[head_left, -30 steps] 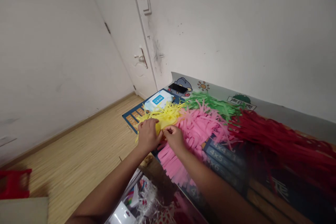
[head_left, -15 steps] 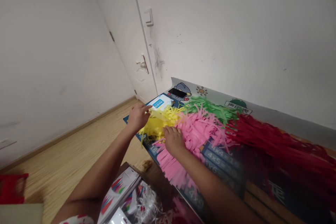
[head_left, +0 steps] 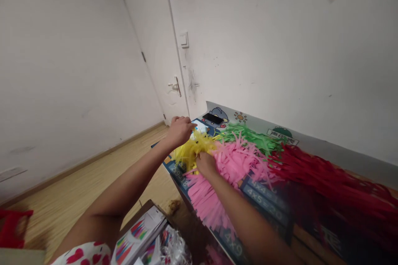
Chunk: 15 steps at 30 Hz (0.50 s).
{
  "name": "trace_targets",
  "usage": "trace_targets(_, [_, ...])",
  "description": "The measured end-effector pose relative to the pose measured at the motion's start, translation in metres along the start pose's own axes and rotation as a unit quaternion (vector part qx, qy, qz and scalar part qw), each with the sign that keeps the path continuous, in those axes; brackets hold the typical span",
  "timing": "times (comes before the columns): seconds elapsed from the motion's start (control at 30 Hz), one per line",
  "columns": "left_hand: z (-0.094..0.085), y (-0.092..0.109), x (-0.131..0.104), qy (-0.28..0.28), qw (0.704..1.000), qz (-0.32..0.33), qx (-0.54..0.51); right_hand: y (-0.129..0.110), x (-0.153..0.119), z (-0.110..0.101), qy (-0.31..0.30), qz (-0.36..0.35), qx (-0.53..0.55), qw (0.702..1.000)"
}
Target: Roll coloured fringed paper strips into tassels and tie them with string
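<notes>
A bundle of yellow paper strips (head_left: 190, 149) lies at the left end of the table. Over its far edge, my left hand (head_left: 182, 130) is closed with fingertips pinched on some of the strips, which hang from it. My right hand (head_left: 205, 164) sits low at the bundle's near right side, its curled fingers closed on yellow strips and partly hidden by them. Pink paper strips (head_left: 236, 157) spread just right of my right hand, with part of them under the forearm. Behind the yellow bundle, a white packet (head_left: 200, 126) is partly covered by my left hand.
Green strips (head_left: 253, 137) and a long red bundle (head_left: 323, 174) lie farther right along the wall. A black phone (head_left: 213, 119) rests at the back. Below the table edge stands a box with printed packages (head_left: 138, 232). A red stool (head_left: 14, 227) is at far left.
My left hand has moved right and up, drawing yellow strips up over the white packet. My right hand's fingers have curled into the yellow strips. The camera view has tilted slightly upward.
</notes>
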<state>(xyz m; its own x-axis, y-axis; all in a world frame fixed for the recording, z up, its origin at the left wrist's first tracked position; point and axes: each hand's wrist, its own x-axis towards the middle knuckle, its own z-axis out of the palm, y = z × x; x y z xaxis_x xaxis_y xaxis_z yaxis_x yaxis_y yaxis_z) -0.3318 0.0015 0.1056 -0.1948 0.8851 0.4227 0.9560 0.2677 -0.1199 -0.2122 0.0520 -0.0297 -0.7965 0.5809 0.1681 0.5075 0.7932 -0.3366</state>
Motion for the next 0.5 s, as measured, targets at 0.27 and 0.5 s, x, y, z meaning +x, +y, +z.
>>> trace_targets(0.27, [-0.027,-0.015,0.040,0.039,0.997,-0.052,0.038,-0.005,-0.025,0.001,-0.003,-0.080,0.040,0.996])
trace_targets(0.5, [-0.114,0.012,0.095,0.110,0.992,-0.007,0.068,-0.007,-0.034,-0.048,0.038,-0.068,0.172,0.982])
